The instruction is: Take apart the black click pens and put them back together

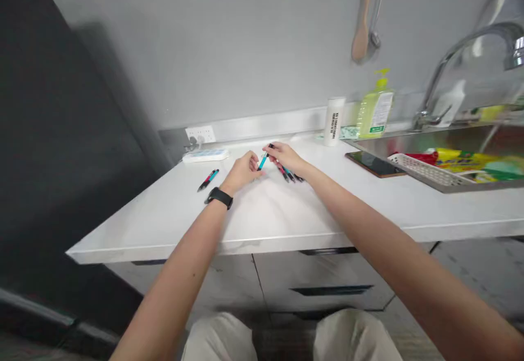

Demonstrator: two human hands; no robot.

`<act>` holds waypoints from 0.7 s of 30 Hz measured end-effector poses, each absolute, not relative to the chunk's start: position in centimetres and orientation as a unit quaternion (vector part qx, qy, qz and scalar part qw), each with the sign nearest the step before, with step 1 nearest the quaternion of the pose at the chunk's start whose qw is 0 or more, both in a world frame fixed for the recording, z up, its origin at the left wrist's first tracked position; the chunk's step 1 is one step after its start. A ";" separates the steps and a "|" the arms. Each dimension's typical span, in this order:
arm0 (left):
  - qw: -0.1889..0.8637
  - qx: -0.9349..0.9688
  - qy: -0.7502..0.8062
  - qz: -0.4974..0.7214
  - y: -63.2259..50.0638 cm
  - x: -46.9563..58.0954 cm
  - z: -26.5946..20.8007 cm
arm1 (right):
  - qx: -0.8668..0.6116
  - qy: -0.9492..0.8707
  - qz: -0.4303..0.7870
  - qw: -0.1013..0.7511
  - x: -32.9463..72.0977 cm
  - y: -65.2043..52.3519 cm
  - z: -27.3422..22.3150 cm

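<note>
Between my two hands, above the white countertop [164,213], is a teal and black pen [262,161]. The fingers of my right hand [284,156] pinch its upper, black end. My left hand [244,170], with a black watch on the wrist, has its fingers curled around the lower end. Under my right hand lie several pens [287,174] with black, red and teal parts, partly hidden by the hand and forearm. To the left of my left hand, a pair of pens [208,179], one red and black and one teal and black, lie side by side.
Behind the left pens are a white power strip [206,155] and a wall socket [200,134]. Toward the right stand a white cup [334,122] and a green soap bottle [375,108]. A phone [374,163] lies by the sink [454,188], below a curved faucet [440,71].
</note>
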State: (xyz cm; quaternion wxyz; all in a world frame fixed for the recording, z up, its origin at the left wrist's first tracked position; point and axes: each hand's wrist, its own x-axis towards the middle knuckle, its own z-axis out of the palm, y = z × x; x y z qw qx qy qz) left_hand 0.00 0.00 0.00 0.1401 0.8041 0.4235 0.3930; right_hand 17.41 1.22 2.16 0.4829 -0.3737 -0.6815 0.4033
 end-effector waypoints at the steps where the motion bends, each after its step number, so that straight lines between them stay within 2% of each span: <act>1: 0.139 0.805 0.426 0.389 0.0 0.0 -0.1 | -0.372 -0.685 0.404 0.479 17.4 1.2 2.1; 14: 0.117 0.821 0.443 0.341 -0.2 0.2 0.0 | -0.388 -0.652 0.400 0.515 17.9 1.5 2.1; 16: 0.128 0.825 0.442 0.328 -0.4 0.4 0.0 | -0.386 -0.665 0.399 0.501 17.9 1.3 2.0; 21: 0.140 0.831 0.437 0.314 -0.6 0.6 0.2 | -0.413 -0.715 0.395 0.401 17.9 0.3 2.0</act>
